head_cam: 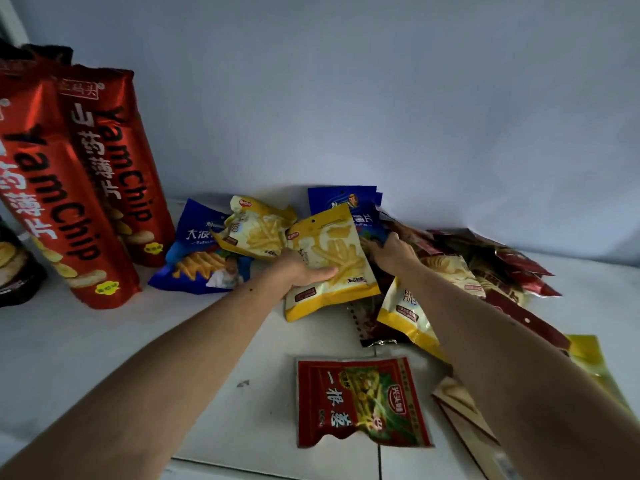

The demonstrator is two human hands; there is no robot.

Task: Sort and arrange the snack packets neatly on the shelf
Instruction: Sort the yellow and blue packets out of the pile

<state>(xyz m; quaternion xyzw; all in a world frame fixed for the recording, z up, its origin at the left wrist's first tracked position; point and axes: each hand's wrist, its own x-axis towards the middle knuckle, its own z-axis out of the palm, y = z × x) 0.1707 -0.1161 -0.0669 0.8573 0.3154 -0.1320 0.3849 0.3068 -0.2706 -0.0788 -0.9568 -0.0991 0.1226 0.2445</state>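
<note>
Mid-sort, your left hand [304, 270] gripped a yellow fries packet [330, 263] at frame centre on the shelf [104, 341]; your right hand [393, 252], fingers hidden, reached into the pile [485, 271]. Next, probably stack it with the matching yellow packet [256, 228].

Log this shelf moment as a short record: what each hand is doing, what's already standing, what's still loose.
left hand: grips yellow fries packet, thumb across its front
right hand: reaches into mixed pile; whether it holds anything is hidden
standing: two red YamChip bags, upright at left
lying flat: blue packet, second yellow packet, red packet nearest the camera
surface: white shelf
</note>
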